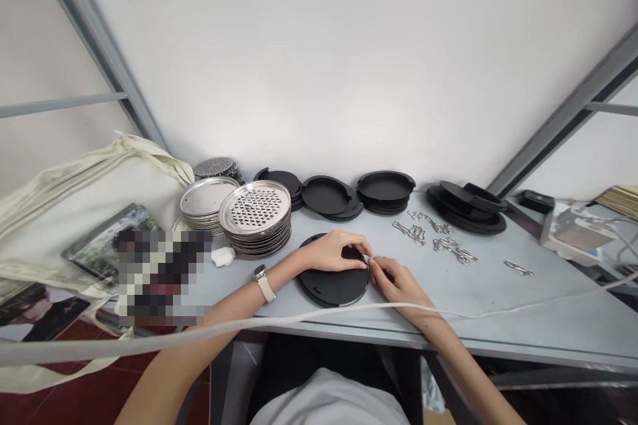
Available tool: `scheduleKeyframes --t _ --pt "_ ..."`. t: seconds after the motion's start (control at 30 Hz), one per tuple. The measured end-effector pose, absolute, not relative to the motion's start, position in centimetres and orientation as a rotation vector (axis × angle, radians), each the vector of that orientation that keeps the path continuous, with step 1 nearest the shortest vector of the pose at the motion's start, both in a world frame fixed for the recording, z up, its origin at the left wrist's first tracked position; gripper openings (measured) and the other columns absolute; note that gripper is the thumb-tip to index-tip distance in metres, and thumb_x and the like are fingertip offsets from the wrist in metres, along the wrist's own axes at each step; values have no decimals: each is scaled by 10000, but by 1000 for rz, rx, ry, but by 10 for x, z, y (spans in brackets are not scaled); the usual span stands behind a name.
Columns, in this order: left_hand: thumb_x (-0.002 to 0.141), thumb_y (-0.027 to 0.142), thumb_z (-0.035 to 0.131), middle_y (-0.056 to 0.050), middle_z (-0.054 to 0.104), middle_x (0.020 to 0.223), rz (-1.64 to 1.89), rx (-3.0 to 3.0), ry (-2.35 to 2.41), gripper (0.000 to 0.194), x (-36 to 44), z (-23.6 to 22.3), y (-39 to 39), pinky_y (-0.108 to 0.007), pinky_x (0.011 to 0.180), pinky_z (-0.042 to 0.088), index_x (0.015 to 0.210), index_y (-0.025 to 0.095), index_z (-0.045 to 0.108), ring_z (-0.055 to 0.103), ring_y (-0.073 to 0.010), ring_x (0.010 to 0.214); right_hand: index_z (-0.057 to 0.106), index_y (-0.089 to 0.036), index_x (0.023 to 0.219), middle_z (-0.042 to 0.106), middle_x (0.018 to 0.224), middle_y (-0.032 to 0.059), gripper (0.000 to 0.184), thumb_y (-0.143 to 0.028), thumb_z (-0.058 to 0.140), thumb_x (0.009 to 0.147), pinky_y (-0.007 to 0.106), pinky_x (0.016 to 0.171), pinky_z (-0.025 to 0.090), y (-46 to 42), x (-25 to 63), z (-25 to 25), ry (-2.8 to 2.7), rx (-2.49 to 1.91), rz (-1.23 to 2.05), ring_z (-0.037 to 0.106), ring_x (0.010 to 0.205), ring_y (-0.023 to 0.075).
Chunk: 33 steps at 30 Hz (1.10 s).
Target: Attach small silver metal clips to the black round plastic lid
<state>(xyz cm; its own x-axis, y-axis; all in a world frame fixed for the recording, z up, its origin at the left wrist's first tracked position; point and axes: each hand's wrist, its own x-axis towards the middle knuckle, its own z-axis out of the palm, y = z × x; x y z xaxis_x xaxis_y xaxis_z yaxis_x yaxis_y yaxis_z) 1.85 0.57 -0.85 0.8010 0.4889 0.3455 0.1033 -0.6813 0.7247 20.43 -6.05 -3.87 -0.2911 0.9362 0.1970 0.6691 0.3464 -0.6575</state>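
Note:
A black round disc (pixel 331 289) lies on the table in front of me, partly covered by my left hand. My left hand (pixel 335 251) reaches across it with thumb and fingers curved together at the disc's right edge. There my right hand (pixel 396 280) is closed in a pinch, its fingertips meeting those of the left. Whatever small thing sits between the fingertips is too tiny and hidden to name. Several bent metal wire clips (pixel 411 232) lie loose beyond my right hand, with more metal clips (pixel 454 250) beside them.
Behind my left forearm stands a stack of round metal grater plates (pixel 255 209), beside stacked metal discs (pixel 208 198). Black round trays (pixel 386 187) line the wall, with further black parts (pixel 466 206) to the right. A white cable (pixel 289 320) crosses in front; a cream bag (pixel 100 192) hangs left.

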Motion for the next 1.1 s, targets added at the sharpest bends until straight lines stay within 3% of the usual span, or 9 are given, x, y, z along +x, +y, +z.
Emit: scheduleKeyframes --t 0.7,1.1 --pt "770 192 652 -63 656 992 640 2254 459 254 17 -8 6 -262 862 444 1014 151 592 604 -150 937 425 -200 621 491 584 -3 392 -374 286 943 266 598 375 -60 203 -39 -2081 -1372 554 474 591 148" --pt "778 159 633 -77 660 1045 607 2236 453 299 19 -6 5 -286 896 445 1073 161 588 612 -164 983 395 -197 557 404 520 -32 420 -367 321 935 244 530 343 -60 202 -40 -2071 -1357 562 394 516 115"
